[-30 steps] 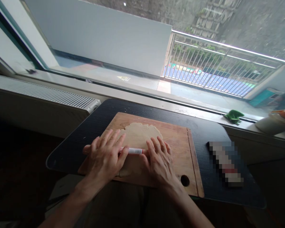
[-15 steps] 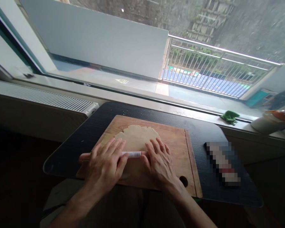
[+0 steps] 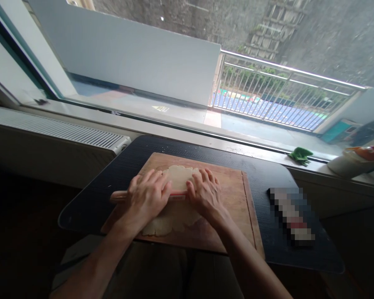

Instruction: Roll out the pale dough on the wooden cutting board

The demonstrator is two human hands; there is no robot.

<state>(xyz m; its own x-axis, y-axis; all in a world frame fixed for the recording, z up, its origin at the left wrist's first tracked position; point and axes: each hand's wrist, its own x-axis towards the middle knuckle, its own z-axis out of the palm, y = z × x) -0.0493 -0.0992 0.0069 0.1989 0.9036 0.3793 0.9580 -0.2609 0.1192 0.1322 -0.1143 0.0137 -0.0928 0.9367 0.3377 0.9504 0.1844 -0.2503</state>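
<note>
A wooden rolling pin (image 3: 118,197) lies across a flat sheet of pale dough (image 3: 176,218) on a wooden cutting board (image 3: 232,189). A printed label shows on the pin between my hands. My left hand (image 3: 148,195) lies over the pin's left part, palm down, its fingers stretched forward and not wrapped round it. Over the right part rests my right hand (image 3: 205,191), also open, with slightly bent fingers reaching past the pin. Dough shows both beyond the pin and on my side of it. My hands hide the rest of the pin and the dough's side edges.
The board stands on a dark table (image 3: 96,182) with rounded corners. A pixelated, long object (image 3: 291,216) lies at the table's right. Behind are a window sill with a green item (image 3: 301,155) and a pale container (image 3: 345,164). A radiator (image 3: 65,128) is at left.
Both hands and the rolling pin have moved forward, away from me, over the dough. The near part of the dough now shows on my side of the pin.
</note>
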